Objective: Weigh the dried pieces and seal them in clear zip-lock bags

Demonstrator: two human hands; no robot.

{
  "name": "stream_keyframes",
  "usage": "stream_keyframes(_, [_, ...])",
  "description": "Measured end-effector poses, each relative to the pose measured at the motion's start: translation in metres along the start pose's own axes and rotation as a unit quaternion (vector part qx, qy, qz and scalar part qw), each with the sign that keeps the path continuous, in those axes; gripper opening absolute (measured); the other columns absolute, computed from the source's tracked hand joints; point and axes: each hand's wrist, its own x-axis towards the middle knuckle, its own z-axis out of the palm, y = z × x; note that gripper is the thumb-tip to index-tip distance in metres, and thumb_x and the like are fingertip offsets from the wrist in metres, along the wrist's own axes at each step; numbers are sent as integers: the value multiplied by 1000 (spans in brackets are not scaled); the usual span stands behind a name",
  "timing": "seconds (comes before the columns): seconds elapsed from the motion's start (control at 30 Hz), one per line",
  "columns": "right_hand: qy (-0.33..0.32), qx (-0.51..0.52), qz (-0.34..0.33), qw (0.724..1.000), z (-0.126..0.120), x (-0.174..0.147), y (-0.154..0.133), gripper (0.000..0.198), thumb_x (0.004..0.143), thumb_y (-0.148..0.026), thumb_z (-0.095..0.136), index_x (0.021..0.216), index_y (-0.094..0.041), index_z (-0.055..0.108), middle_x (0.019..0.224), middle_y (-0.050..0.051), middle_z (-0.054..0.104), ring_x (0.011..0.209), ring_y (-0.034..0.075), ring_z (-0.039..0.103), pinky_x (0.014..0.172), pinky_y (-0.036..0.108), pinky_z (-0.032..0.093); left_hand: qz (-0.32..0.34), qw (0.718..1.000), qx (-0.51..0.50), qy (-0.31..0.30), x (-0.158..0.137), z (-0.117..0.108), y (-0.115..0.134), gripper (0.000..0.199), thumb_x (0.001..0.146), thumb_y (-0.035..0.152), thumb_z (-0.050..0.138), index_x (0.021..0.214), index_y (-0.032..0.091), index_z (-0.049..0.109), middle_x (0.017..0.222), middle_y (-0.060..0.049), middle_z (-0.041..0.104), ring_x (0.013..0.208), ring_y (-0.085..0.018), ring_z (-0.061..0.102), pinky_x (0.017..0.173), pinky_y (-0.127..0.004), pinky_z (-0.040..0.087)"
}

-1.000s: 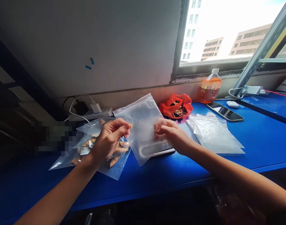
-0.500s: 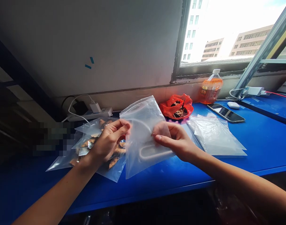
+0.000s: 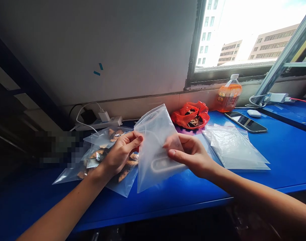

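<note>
Left hand (image 3: pixel 123 150): fingers pinch the left edge of the bag (image 3: pixel 154 140)
Right hand (image 3: pixel 194 155): thumb and fingers grip its right side
Bag: tilted, between both hands, above the table (image 3: pixel 288 147)

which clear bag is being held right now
The cloudy bag pinched by the left hand and right hand. The bags of brown pieces lie left of it on the table; the stacked bags lie right.

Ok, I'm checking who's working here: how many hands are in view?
2: the left hand at the left edge of the clear bag, the right hand gripping its right side. No other hand shows.
</note>
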Motion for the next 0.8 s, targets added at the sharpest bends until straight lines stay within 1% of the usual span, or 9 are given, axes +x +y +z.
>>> stream_keyframes(0.13, [-2,3,1,1000,-2,2,1,22,76,-33,71,92,-18,67,75,1,62,64,10,56,58,21,45,6,1000,-8,5,2,0,-1,25,77,39,69,74,17,59,63,2,50,57,-10,46,55,-21,42])
stream_keyframes(0.27, [-8,19,16,1000,-6,5,3,26,75,-35,72,93,-17,68,75,1,62,63,10,55,59,21,45,6,1000,-29,0,2,-1,0,22,79,36,67,73,17,58,64,2,50,59,-9,46,56,-20,41])
stream_keyframes(0.33, [-29,17,32,999,-9,5,1,29,74,-37,72,94,-17,68,74,0,60,63,10,54,58,21,44,15,999,-48,4,2,-3,1,23,80,37,65,71,17,57,62,2,50,57,-9,46,54,-20,41])
stream_keyframes(0.4, [-71,-8,53,996,-10,5,-1,32,74,-40,71,97,-18,68,73,0,59,66,10,54,60,21,44,30,997,-71,18,2,-7,3,25,80,39,64,69,17,57,61,2,50,57,-9,46,53,-20,40])
stream_keyframes(0.5, [-103,-55,46,992,-12,7,-3,40,78,-50,65,102,-18,67,77,1,60,73,13,56,67,24,46,45,996,-71,13,4,-13,4,25,79,38,62,68,16,59,62,1,52,57,-10,47,52,-20,39])
stream_keyframes(0.57, [-89,-73,27,993,-13,10,-3,44,80,-55,59,99,-16,67,82,3,61,76,14,56,70,26,46,39,998,-51,-2,4,-14,4,22,79,35,60,68,16,58,63,1,54,57,-10,47,52,-20,39])
stream_keyframes(0.63, [-63,-101,26,993,-15,14,-2,42,83,-54,55,92,-15,67,83,3,61,75,14,56,69,25,45,16,999,-34,-13,2,-12,4,21,79,33,59,67,16,57,63,1,54,57,-10,47,52,-21,39])
stream_keyframes(0.73, [-32,-166,34,985,-19,19,1,36,85,-48,54,84,-14,66,74,1,58,70,13,52,63,23,41,-9,999,-12,-29,0,-6,3,21,79,33,58,65,17,54,61,2,52,55,-11,46,54,-22,39])
stream_keyframes(0.8, [-23,-207,28,978,-22,20,2,34,86,-45,53,82,-14,66,69,1,56,66,12,50,60,23,38,8,999,15,-38,0,-6,1,22,82,35,56,68,18,57,62,1,53,57,-12,47,55,-23,39])
